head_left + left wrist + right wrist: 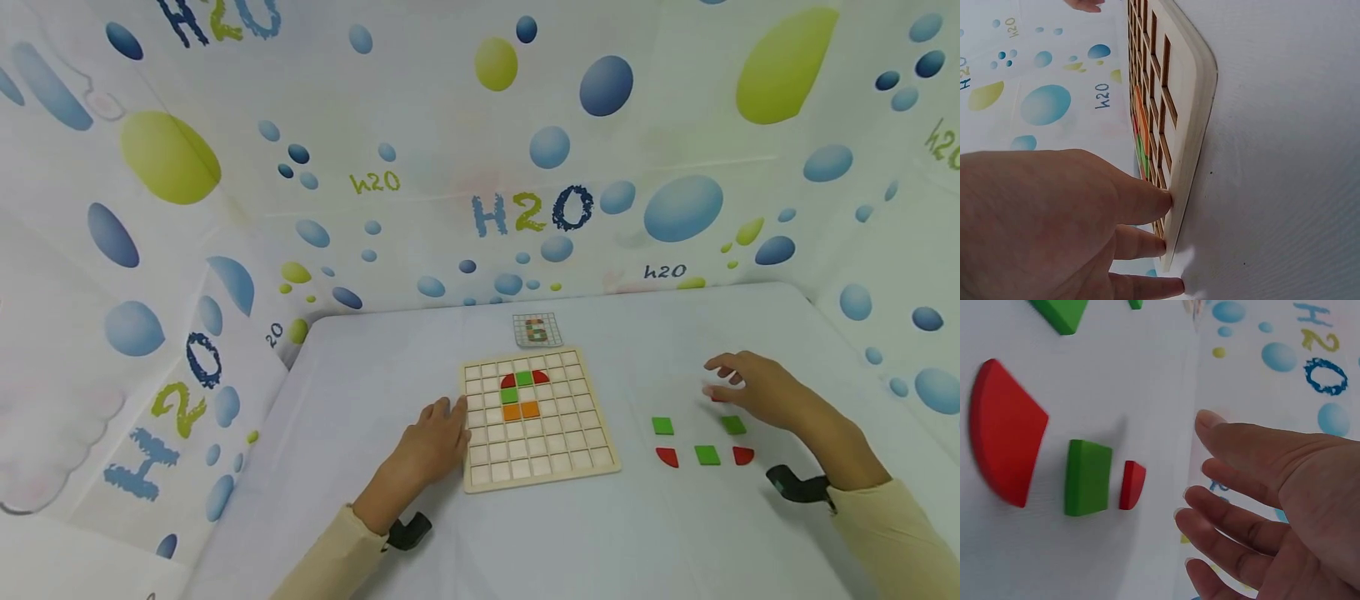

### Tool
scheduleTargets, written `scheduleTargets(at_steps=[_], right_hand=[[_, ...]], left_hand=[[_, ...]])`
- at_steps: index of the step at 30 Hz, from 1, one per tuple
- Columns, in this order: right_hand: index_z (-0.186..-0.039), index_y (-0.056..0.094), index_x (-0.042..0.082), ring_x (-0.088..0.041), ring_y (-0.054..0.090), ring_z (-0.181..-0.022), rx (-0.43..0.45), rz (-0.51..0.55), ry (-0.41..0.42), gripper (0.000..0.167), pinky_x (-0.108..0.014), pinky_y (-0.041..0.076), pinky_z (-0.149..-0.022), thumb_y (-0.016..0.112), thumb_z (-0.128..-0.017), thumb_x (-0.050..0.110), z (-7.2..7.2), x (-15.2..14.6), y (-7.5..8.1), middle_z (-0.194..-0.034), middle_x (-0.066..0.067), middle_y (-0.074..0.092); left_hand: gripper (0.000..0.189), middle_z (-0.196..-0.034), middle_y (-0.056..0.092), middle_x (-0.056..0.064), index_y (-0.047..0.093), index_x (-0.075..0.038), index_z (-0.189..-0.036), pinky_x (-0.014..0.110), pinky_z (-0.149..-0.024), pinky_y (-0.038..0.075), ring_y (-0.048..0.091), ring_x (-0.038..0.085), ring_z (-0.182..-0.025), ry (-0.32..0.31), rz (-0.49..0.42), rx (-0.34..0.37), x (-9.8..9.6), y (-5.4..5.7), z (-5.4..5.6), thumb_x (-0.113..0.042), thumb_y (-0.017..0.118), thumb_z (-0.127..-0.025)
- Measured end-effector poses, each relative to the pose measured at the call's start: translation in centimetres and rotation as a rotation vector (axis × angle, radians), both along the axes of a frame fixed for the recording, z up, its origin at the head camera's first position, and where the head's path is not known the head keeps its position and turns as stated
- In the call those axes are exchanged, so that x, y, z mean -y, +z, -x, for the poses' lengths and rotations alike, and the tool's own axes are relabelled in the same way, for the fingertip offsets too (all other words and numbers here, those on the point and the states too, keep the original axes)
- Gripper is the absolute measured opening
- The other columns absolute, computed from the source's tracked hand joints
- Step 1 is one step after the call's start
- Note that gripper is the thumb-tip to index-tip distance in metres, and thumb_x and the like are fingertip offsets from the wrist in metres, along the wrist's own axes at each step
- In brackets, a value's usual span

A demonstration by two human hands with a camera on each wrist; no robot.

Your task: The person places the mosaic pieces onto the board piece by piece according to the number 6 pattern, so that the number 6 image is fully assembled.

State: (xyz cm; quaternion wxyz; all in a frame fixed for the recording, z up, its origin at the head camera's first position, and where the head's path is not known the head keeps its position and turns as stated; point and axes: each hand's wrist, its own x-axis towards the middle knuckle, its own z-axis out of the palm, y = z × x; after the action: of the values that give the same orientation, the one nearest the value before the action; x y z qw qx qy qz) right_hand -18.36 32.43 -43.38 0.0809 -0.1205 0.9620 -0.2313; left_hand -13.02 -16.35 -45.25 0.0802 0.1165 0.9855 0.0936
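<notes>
In the head view, a wooden grid board (555, 468) lies on the table. Two red quarter-round pieces (541, 377), two green squares (523, 378) and two orange squares (530, 409) fill some of its cells. My left hand (433, 443) rests its fingers on the board's left edge; in the left wrist view, the thumb (1144, 203) touches the rim. My right hand (761, 392) hovers over the loose pieces with loosely bent fingers, holding nothing. Partly hidden beneath it is a red piece (717, 399), which also shows small in the right wrist view (1132, 485).
Loose green squares (707, 455) and red quarter-rounds (743, 456) lie right of the board. Behind the board is a small pattern card (522, 332) with a coloured figure. A white sheet with printed spots (607, 86) hangs at the back and sides.
</notes>
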Motion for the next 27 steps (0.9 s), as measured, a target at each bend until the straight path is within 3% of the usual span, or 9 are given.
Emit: scheduleTargets(at_steps=[17, 27], right_hand=[[-0.128, 0.064, -0.008, -0.046, 0.063, -0.103, 0.029, -0.005, -0.03, 0.045, -0.053, 0.062, -0.078, 0.078, -0.094, 0.017, -0.4, -1.7, -1.5, -0.113, -0.029, 0.066], [-0.123, 0.069, -0.005, -0.041, 0.064, -0.098, -0.001, -0.01, -0.001, 0.036, -0.052, 0.062, -0.078, 0.079, -0.093, 0.012, 0.2, -2.2, -2.6, -0.107, -0.023, 0.067]], left_hand=[[0.056, -0.157, 0.045, 0.028, 0.041, -0.001, -0.161, 0.065, -0.101, 0.052, 0.046, 0.046, -0.144, 0.003, 0.01, 0.004, -0.1, 0.1, 0.0, -0.026, 0.052, -0.112], [0.056, -0.158, 0.044, 0.029, 0.041, -0.001, -0.161, 0.066, -0.102, 0.05, 0.045, 0.046, -0.145, 0.008, -0.005, 0.017, -0.1, 0.3, 0.0, -0.026, 0.053, -0.111]])
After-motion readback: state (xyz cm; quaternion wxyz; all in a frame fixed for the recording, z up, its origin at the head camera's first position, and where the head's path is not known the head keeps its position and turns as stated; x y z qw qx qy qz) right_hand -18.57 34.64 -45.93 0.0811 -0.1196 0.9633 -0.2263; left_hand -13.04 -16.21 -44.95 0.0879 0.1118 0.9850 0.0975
